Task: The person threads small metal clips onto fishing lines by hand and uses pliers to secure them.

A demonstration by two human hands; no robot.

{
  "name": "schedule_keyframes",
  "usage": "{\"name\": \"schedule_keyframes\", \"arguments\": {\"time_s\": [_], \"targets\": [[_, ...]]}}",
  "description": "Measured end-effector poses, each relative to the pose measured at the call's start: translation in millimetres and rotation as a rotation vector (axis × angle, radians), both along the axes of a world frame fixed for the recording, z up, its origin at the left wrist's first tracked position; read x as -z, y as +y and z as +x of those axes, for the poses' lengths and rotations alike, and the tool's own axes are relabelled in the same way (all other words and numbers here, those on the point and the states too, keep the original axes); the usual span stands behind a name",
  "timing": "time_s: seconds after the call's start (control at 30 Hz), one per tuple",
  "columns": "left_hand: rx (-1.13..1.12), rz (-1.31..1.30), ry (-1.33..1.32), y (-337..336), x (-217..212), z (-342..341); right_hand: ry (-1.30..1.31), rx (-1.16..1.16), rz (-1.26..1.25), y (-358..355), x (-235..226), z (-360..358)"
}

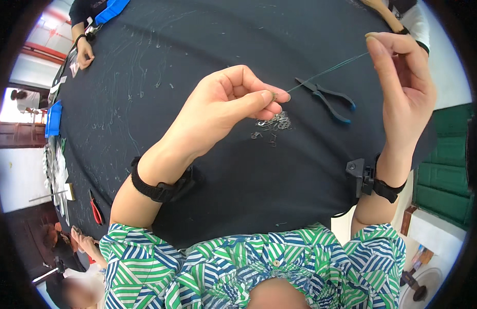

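A thin green thread (pixel 331 69) runs taut, slanting up from my left hand to my right. My left hand (pixel 233 95) pinches its lower end between thumb and fingers, along with something small that the fingertips mostly hide. Higher up and to the right, my right hand (pixel 403 77) grips the other end between thumb and forefinger. Just below my left fingertips lies a small pile of silvery metal pieces (pixel 280 122) on the black cloth (pixel 223 190). Pliers with dark, blue-tipped handles (pixel 328 98) rest with jaws slightly apart beneath the thread.
Loose thin threads (pixel 140 67) are scattered over the cloth's left side. Red-handled pliers (pixel 96 210) lie near the left edge. Blue trays (pixel 53 118) stand along the rim. Other people's hands (pixel 84 54) show at the far left, far right and lower left.
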State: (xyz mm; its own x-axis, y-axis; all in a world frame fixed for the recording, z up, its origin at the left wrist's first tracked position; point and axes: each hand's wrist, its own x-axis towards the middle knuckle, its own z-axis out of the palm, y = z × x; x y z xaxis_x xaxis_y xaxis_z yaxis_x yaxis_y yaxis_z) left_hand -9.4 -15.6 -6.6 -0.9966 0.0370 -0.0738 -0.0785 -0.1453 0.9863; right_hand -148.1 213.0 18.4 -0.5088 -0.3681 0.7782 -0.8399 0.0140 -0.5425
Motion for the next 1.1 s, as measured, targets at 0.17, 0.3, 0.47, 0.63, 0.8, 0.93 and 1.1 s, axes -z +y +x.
{"name": "schedule_keyframes", "arguments": {"time_s": [0.17, 0.3, 0.47, 0.63, 0.8, 0.93, 1.1], "targets": [[-0.035, -0.007, 0.041, -10.4, 3.1, 6.2, 0.157, 0.320, 0.347, -19.7, 5.6, 10.4], [-0.088, 0.006, 0.041, -8.8, 4.3, 9.3, -0.346, -0.243, 0.344, -37.1, 10.5, 38.3], [-0.087, -0.022, 0.067, -11.4, 3.6, 13.7, -0.631, -0.418, 0.415, -48.5, 18.2, 54.3], [-0.084, 0.005, 0.052, -11.2, 5.9, 14.2, -0.593, -0.407, 0.396, -48.5, 24.4, 54.3], [-0.084, -0.018, 0.059, -11.9, 5.6, 16.3, -0.846, -0.457, 0.323, -53.9, 24.6, 64.2], [-0.084, -0.044, 0.063, -12.0, 6.0, 17.0, -0.795, -0.463, 0.316, -54.4, 36.1, 58.8], [-0.071, -0.005, 0.044, -11.2, 3.5, 16.3, -0.374, -0.336, 0.403, -54.4, 33.1, 55.0]]}}
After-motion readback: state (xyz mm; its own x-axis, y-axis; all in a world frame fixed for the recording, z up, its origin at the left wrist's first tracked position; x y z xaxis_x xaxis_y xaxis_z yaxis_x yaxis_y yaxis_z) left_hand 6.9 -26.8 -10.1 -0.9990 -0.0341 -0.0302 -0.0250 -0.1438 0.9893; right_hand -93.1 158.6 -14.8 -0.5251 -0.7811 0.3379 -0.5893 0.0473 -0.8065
